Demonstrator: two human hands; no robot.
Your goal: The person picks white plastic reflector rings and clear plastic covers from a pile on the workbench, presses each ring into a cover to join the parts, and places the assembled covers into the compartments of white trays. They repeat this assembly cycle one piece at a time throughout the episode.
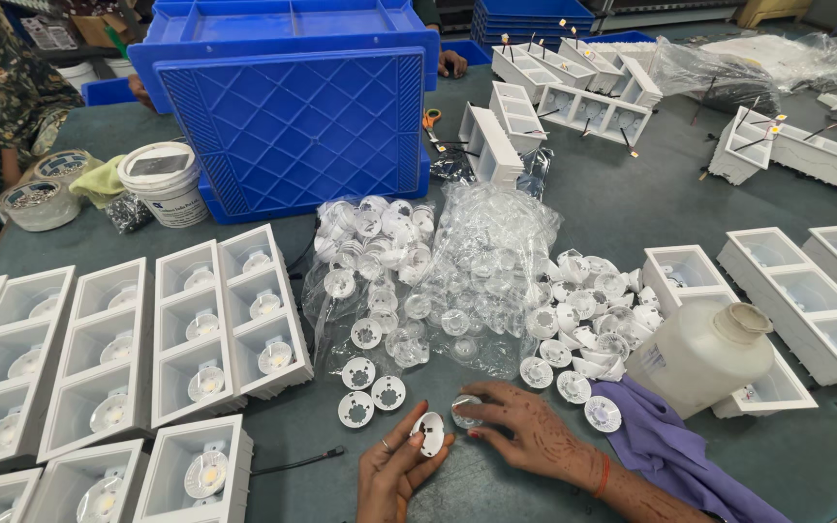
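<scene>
Bright, even overhead light; soft, faint shadows on the desk (573,208); glare on clear bags (481,261); sharp throughout, bowed at edges.

Bare forearms, henna patterns across the right hand (535,436), a red wrist thread, perhaps a ring on the left hand (394,475).

Left hand (401,467): enters from the bottom edge, palm turned up and inward, fingers curled, thumb and fingertips pinched together at the top; a ring sits on one finger. Right hand (533,433): reaches in from the lower right, palm down, fingers spread and pointing left, fingertips pressed low; henna patterns cover its back, a red thread circles the wrist. Hands nearly meet.
</scene>
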